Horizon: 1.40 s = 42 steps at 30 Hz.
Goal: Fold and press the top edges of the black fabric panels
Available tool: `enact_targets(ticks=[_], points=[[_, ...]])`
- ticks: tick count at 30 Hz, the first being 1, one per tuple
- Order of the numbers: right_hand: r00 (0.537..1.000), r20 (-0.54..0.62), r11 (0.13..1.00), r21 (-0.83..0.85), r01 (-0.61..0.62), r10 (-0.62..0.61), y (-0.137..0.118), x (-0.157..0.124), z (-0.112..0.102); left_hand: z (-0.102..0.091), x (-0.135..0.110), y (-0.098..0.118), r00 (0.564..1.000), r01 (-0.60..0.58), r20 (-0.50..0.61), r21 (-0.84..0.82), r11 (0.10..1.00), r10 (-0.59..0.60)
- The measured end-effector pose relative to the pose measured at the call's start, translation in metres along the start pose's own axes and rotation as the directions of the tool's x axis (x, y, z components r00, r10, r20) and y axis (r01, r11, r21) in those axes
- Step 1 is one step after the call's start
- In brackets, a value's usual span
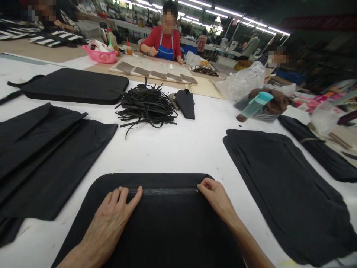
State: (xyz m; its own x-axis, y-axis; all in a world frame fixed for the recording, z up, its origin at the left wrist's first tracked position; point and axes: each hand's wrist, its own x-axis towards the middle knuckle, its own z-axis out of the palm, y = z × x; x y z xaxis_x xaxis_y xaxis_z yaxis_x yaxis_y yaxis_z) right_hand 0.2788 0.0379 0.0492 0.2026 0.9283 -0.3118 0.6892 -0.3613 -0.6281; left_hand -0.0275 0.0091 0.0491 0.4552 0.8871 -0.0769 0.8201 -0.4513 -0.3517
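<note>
A black rounded fabric panel (156,223) lies on the white table (181,149) right in front of me. A thin strip or folded edge (167,191) runs across it near its far side. My left hand (111,216) rests flat on the panel, fingers stretched out, with the fingertips pressing the strip's left end. My right hand (216,195) is curled at the strip's right end, fingers pressed together on that edge.
Stacks of black fabric pieces lie at the left (47,160) and right (281,186). A tangle of black strips (145,106) and a black pad (75,85) sit farther back. A teal-capped bottle (255,104), plastic bags and a pink basket (102,56) stand beyond. People work at far tables.
</note>
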Motion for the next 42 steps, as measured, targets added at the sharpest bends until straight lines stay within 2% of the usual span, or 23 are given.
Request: enact_targets(ticks=[4, 18, 24, 30, 33, 38, 42], points=[[1.0, 0.016, 1.0, 0.023, 0.009, -0.009, 0.0, -0.001, -0.001, 0.002, 0.002, 0.001, 1.0, 0.006, 0.002, 0.012, 1.0, -0.006], [0.994, -0.111, 0.985, -0.173, -0.019, 0.0, -0.005, -0.002, 0.008, -0.003, 0.0, -0.004, 1.0, -0.03, 0.002, -0.016, 0.999, 0.03], [0.988, -0.153, 0.974, -0.228, -0.006, -0.03, -0.002, -0.004, 0.016, 0.005, 0.0, -0.002, 1.0, -0.02, -0.008, -0.023, 1.0, 0.019], [0.958, -0.255, 0.939, -0.341, 0.04, -0.133, 0.002, -0.01, 0.023, 0.018, -0.004, -0.002, 0.996, 0.015, -0.088, -0.063, 0.998, -0.021], [0.936, -0.264, 0.873, -0.481, 0.081, -0.232, -0.003, -0.015, 0.026, 0.02, -0.006, -0.006, 0.992, 0.04, -0.114, -0.139, 0.989, -0.056], [0.919, -0.234, 0.778, -0.618, 0.111, -0.317, -0.008, -0.018, 0.028, 0.016, -0.006, -0.009, 0.982, 0.126, -0.109, -0.211, 0.969, -0.152], [0.873, -0.243, 0.725, -0.668, 0.165, -0.423, -0.012, -0.024, 0.029, 0.008, -0.004, -0.01, 0.975, 0.165, -0.105, -0.254, 0.953, -0.197]])
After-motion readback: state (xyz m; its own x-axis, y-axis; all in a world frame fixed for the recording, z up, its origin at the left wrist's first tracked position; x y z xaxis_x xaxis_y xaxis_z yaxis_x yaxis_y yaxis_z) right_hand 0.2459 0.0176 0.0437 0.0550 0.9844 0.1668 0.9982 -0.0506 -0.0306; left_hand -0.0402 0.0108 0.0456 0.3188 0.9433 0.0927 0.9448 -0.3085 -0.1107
